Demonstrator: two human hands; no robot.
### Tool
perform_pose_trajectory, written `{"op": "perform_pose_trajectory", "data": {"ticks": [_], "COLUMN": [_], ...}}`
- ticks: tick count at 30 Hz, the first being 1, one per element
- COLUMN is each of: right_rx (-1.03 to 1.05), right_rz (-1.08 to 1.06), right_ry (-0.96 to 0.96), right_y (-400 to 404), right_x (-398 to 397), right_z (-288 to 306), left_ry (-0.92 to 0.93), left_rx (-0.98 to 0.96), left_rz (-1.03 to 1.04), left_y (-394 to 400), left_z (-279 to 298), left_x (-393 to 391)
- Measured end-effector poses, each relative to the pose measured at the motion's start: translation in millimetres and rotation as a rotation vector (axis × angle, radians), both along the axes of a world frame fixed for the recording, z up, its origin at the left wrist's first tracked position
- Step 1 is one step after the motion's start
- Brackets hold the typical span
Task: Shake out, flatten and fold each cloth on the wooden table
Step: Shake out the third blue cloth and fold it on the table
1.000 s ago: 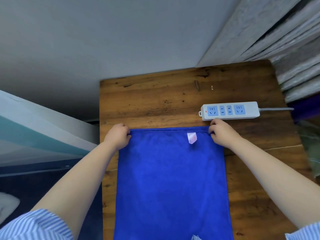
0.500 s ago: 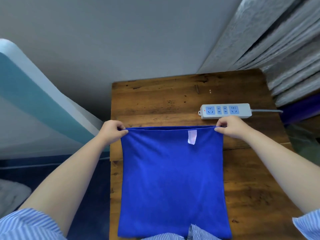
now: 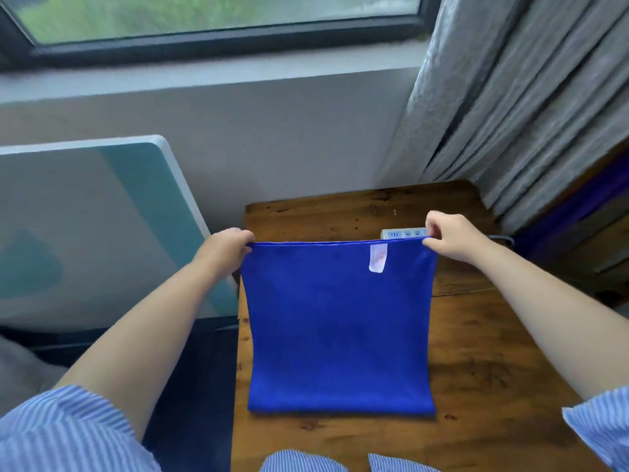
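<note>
Cloth (image 3: 338, 328), plain blue, is held at centre frame, raised by its upper edge above the wooden surface (image 3: 476, 352). The upper left corner is pinched by the left hand (image 3: 227, 248), with fingers curled over the hem. The upper right corner is pinched by the right hand (image 3: 451, 235) in the same manner, thumb and fingers closed on the fabric. The upper edge is stretched nearly straight between the two hands. The side edges are drawn slightly inward below the corners. The lower edge of the cloth is seen against the surface toward the lower centre of the frame; whether it rests on the wood cannot be told for certain. A white label (image 3: 377, 257) is attached just below the upper edge, right of centre.

A white power strip (image 3: 403, 233) is located on the surface behind the cloth, partly hidden by the upper edge and by the right hand. Striped sleeves (image 3: 68, 434) are visible at the lower left and lower right corners. A grey curtain (image 3: 527, 97) occupies the upper right of the frame, and a window (image 3: 211, 18) runs along the top. A white and teal panel (image 3: 102, 226) stands at the left, beside the surface.
</note>
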State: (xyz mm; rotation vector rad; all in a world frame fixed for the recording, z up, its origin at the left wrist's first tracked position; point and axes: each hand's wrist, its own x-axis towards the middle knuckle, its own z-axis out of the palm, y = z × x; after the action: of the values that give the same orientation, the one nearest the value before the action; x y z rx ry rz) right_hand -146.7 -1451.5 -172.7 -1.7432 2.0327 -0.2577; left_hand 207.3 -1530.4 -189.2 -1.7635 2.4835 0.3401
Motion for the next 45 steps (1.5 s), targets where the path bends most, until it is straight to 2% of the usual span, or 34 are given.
{"op": "perform_pose_trajectory", "data": {"ticks": [3,6,7,9,11,13,14,16,17,19,21,23,31,34,37,41,43,45], "right_rx": [-0.062,-0.204,-0.287,-0.545,-0.828,-0.95,-0.916,-0.727,-0.671,-0.711,-0.752,-0.7,-0.489,-0.458,-0.499,-0.657,-0.739,-0.777], "right_rz": [0.06,0.059,0.036,-0.014,-0.079,-0.183,-0.214,-0.196,-0.182,-0.184,-0.213,-0.224,-0.22,-0.214,-0.222,-0.227,-0.211,-0.184], "right_ry": [0.194,0.28,0.26,0.193,0.133,0.076,0.062,0.135,0.173,0.187,0.179,0.192,0.259,0.263,0.212,0.133,0.093,0.055], "right_y": [-3,-5,-6,-3,3,8,11,15,18,25,27,27,13,8,5,12,20,29], "right_x": [0,-1,-2,-1,2,12,16,17,17,16,18,21,33,38,41,46,48,48], "right_z": [21,46,55,71,84,93,95,92,91,92,98,103,98,91,87,86,83,77], "left_ry": [-0.338,-0.435,-0.396,-0.167,0.134,0.251,0.225,0.016,0.005,0.062,0.171,0.199,0.064,0.065,0.118,0.239,0.403,0.646], "left_rx": [-0.114,-0.24,-0.275,-0.412,-0.647,-0.779,-0.694,-0.495,-0.49,-0.517,-0.628,-0.632,-0.437,-0.388,-0.43,-0.575,-0.586,-0.496], "left_rz": [-0.149,-0.155,-0.111,-0.007,0.039,0.074,0.093,0.06,0.031,-0.001,0.033,0.09,0.189,0.243,0.308,0.398,0.395,0.38], "left_y": [7,10,10,8,9,13,17,21,23,30,30,34,38,35,34,42,48,55], "left_z": [32,59,66,78,88,96,99,96,97,100,99,103,94,90,92,99,97,92], "left_x": [-11,-10,-8,-2,0,-2,-5,-7,-7,-4,-1,-2,2,4,6,10,14,19]}}
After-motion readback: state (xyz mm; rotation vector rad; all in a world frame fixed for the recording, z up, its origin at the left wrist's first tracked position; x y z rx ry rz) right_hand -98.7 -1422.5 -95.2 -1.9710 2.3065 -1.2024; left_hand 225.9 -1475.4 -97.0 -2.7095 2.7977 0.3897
